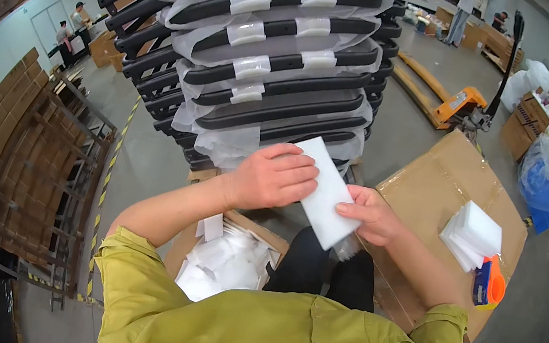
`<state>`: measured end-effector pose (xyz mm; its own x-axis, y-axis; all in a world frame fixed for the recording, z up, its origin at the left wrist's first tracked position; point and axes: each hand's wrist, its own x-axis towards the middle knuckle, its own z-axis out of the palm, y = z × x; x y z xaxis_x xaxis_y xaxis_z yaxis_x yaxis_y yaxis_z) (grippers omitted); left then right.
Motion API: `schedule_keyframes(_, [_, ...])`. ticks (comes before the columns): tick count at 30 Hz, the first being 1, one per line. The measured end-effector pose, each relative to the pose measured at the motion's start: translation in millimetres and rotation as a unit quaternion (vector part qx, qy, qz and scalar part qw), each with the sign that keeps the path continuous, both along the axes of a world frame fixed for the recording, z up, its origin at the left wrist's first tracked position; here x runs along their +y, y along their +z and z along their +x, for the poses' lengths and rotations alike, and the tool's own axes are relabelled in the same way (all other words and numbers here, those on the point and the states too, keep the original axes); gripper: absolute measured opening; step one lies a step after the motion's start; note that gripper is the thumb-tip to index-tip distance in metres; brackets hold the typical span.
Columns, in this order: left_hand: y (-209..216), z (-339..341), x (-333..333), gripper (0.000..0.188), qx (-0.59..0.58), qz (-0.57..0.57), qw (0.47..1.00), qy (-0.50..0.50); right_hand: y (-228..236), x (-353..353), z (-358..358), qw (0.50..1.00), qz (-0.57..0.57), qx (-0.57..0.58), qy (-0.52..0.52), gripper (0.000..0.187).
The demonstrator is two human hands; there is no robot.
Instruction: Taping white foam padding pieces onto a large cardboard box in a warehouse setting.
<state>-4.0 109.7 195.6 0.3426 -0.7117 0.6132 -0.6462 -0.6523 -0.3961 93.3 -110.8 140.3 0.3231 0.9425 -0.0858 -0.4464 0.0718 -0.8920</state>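
In front of my lap I hold a white rectangular foam sheet (323, 190), tilted with its upper end to the left. My left hand (279, 176) has its fingers bent over the sheet's left edge. On the other side my right hand (373, 217) pinches it, thumb on top and fingers hidden beneath. A crumpled clear piece of film or tape (347, 247) shows at the sheet's lower end. Just beyond my hands rises a stack of black curved frames (279, 93), with translucent wrap between them and white padding taped around several bars.
Loose white sheets fill an open carton (224, 264) at lower left. A cardboard surface (454, 171) at right bears a foam stack (477, 232) and an orange-and-blue tape dispenser (490, 283). An orange pallet jack (457, 103) stands behind. A metal rack (53, 165) is left; people work farther off.
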Motion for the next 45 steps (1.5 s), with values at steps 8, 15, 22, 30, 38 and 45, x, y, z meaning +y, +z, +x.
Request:
schedule_keyframes(8, [-37.6, 88.1, 82.5, 0.021, 0.174, -0.221, 0.938, 0.203, -95.7, 77.6, 126.7, 0.978, -0.128, 0.016, -0.164, 0.030])
schedule_keyframes(15, [-63.3, 230.7, 143.0, 0.032, 0.262, -0.241, 0.840, 0.409, -136.2, 154.4, 196.3, 0.960, -0.124, 0.043, -0.247, 0.027])
schedule_keyframes(22, [-75.2, 292.7, 147.5, 0.055, 0.391, -0.283, 0.742, 0.466, -111.4, 195.5, 231.0, 0.968, -0.050, -0.035, -0.242, 0.026])
schedule_keyframes(30, [-78.7, 282.4, 137.8, 0.054, 0.311, -0.276, 0.752, 0.511, -128.5, 200.5, 224.1, 0.968, -0.023, 0.105, -0.225, 0.021])
schedule_keyframes(38, [-82.9, 265.7, 118.7, 0.032, 0.209, -0.283, 0.797, 0.491, -131.0, 188.6, 215.7, 0.974, -0.090, 0.053, -0.201, 0.013])
schedule_keyframes(45, [-99.1, 251.3, 119.0, 0.014, -0.041, -0.210, 0.949, 0.233, -89.2, 197.7, 239.5, 0.969, -0.068, -0.053, -0.230, 0.016])
